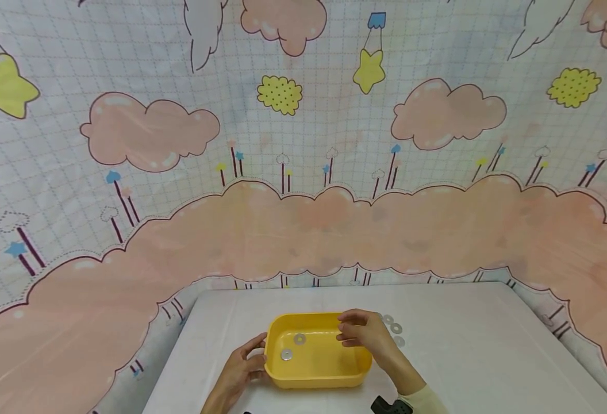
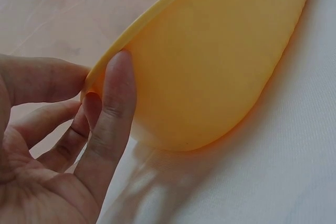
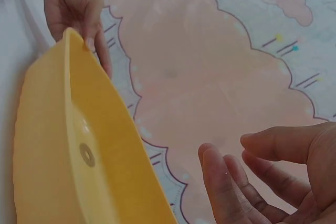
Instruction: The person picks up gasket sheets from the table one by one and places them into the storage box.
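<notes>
A yellow rectangular plastic bin (image 1: 319,383) sits on the white-covered table. My left hand (image 1: 239,368) holds its left end; in the left wrist view, thumb and fingers pinch the bin's rim. Inside the bin lie two flat metal washers, one washer (image 1: 300,339) toward the back and another washer (image 1: 286,355) nearer the front. Over the bin's right end hovers my right hand (image 1: 367,334), fingers bent and spread apart. Nothing shows between those fingers in the right wrist view, where a single washer (image 3: 87,155) is visible inside the bin.
Several loose washers (image 1: 396,328) lie on the table just right of the bin, partly behind my right hand. White cloth (image 1: 479,356) covers the table. Behind it hangs a curtain (image 1: 334,230) printed with clouds and stars.
</notes>
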A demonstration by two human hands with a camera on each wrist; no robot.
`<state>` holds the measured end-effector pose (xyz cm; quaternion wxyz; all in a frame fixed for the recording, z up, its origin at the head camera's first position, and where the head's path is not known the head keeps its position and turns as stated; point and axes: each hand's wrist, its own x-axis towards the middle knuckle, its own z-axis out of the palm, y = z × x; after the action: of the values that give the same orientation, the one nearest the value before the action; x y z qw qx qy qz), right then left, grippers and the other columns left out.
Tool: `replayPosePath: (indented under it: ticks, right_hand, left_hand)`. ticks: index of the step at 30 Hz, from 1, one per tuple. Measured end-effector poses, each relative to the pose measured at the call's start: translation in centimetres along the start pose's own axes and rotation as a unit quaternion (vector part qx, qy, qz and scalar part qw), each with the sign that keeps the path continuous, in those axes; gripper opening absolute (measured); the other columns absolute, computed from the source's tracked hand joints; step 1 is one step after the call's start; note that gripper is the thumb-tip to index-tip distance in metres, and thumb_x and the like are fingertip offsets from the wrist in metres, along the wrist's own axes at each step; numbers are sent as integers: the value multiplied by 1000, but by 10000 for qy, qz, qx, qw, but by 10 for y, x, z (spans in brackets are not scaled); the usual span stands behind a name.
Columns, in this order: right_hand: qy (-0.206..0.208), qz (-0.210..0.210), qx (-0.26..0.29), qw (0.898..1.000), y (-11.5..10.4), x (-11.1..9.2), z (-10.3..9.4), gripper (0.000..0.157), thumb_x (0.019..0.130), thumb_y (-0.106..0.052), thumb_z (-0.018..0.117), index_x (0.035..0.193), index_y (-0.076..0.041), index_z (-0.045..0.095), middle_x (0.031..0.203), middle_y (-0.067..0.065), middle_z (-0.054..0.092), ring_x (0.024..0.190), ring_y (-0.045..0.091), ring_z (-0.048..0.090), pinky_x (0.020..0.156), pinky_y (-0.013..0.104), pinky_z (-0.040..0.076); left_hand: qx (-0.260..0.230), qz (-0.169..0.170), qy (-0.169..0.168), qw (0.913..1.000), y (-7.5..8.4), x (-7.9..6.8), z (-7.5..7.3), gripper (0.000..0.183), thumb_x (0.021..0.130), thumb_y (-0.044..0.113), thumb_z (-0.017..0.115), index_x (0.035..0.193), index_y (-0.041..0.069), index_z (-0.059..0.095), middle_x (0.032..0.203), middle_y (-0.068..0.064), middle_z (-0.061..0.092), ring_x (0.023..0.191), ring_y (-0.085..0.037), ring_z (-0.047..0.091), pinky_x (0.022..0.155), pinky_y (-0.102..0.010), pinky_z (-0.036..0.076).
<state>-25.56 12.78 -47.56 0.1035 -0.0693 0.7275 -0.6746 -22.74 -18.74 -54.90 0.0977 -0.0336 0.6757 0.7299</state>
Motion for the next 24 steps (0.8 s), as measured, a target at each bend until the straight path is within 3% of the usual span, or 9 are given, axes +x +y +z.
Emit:
replayPosePath:
  ticks: [10, 19, 24]
  right_hand:
    - [629, 57, -358, 9974, 3, -6, -25, 28, 89, -10, 68, 113, 4, 65, 100, 15, 69, 82, 25, 73, 72, 37, 62]
    - [1269, 6, -842, 9883, 9, -8, -44, 22, 89, -10, 69, 109, -2, 69, 99, 10, 69, 83, 22, 72, 71, 34, 62]
    - [1402, -55, -1054, 9845, 14, -10, -56, 24, 89, -12, 69, 111, -3, 69, 102, 10, 70, 85, 19, 70, 72, 30, 61]
  left_hand:
    - [97, -60, 75, 9999, 2, 0, 1, 69, 87, 5, 63, 150, -1, 35, 127, -12, 44, 82, -17, 64, 70, -30, 58]
    - [84, -81, 75, 9999, 1, 1, 1, 68, 88, 5, 63, 150, -1, 35, 128, -13, 45, 83, -16, 63, 71, -29, 58]
    - [109, -86, 79, 9999, 1, 1, 1, 69, 88, 5, 64, 150, -1, 36, 128, -13, 45, 83, -17, 63, 71, -29, 58]
